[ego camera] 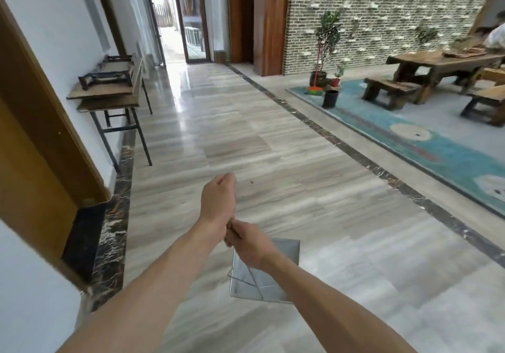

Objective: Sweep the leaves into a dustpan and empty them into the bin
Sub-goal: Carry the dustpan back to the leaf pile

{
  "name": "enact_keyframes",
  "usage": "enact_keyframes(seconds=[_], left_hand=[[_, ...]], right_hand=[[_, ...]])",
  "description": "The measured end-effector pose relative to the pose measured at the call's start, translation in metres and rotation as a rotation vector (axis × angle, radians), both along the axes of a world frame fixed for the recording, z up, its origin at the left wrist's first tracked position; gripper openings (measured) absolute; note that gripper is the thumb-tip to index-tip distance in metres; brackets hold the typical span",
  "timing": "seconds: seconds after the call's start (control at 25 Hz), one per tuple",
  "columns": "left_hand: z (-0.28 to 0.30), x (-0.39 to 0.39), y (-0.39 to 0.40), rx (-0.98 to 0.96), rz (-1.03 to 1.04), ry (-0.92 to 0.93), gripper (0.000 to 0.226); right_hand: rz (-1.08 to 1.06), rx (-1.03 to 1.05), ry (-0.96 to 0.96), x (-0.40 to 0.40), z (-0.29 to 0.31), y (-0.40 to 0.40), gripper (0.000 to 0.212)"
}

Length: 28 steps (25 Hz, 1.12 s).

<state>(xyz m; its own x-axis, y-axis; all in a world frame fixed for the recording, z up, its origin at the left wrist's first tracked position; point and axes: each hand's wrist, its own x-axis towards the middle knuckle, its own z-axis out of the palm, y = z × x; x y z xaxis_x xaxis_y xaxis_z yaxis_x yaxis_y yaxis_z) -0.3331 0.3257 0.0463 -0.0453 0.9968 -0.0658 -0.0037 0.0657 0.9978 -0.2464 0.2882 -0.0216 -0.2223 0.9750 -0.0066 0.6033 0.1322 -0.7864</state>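
My right hand [250, 243] grips the dustpan [278, 254] handle [232, 228], my left hand [218, 199] curls closed just beyond, its contents hidden.

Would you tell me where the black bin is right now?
In the head view, the black bin stands far right, at the teal rug's near corner beside the potted plants.

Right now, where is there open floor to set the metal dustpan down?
Bare grey striped tile floor runs between the folding side table by the left wall and the dark marble border strip. Crowded: the teal rug with black bin, plant pots and wooden benches.
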Motion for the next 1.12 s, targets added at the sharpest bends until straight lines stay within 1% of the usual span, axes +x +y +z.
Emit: enact_keyframes(seconds=[0.12, 0.28, 0.44, 0.52, 0.72, 0.8, 0.88, 0.96, 1.12], left_hand=[[0.008, 0.052, 0.057, 0.037, -0.079, -0.012, 0.026], [0.003, 0.093, 0.146, 0.09, -0.125, -0.069, 0.028], [-0.003, 0.121, 0.266, 0.068, -0.165, -0.069, 0.032], [-0.001, 0.14, 0.337, 0.074, -0.186, -0.077, 0.035], [0.001, 0.176, 0.459, 0.112, -0.212, -0.034, 0.035], [-0.004, 0.19, 0.512, 0.097, -0.202, -0.028, 0.039], [-0.014, 0.212, 0.574, 0.093, -0.199, -0.013, 0.043], [-0.023, 0.236, 0.632, 0.087, -0.188, -0.016, 0.043], [-0.024, 0.295, 0.748, 0.07, -0.148, -0.015, 0.042]], right_hand=[[-0.096, 0.048, 0.003, 0.049, 0.003, 0.059, 0.024], [-0.14, 0.124, -0.024, 0.092, -0.009, 0.142, 0.031], [-0.177, 0.115, -0.075, 0.12, -0.012, 0.26, 0.027], [-0.198, 0.113, -0.086, 0.134, -0.011, 0.328, 0.023], [-0.178, 0.116, -0.068, 0.171, -0.011, 0.45, 0.018], [-0.175, 0.116, -0.067, 0.187, -0.018, 0.503, 0.017], [-0.174, 0.12, -0.058, 0.208, -0.029, 0.567, 0.018], [-0.141, 0.123, -0.036, 0.232, -0.04, 0.626, 0.018], [-0.1, 0.112, -0.018, 0.29, -0.043, 0.746, 0.018]])
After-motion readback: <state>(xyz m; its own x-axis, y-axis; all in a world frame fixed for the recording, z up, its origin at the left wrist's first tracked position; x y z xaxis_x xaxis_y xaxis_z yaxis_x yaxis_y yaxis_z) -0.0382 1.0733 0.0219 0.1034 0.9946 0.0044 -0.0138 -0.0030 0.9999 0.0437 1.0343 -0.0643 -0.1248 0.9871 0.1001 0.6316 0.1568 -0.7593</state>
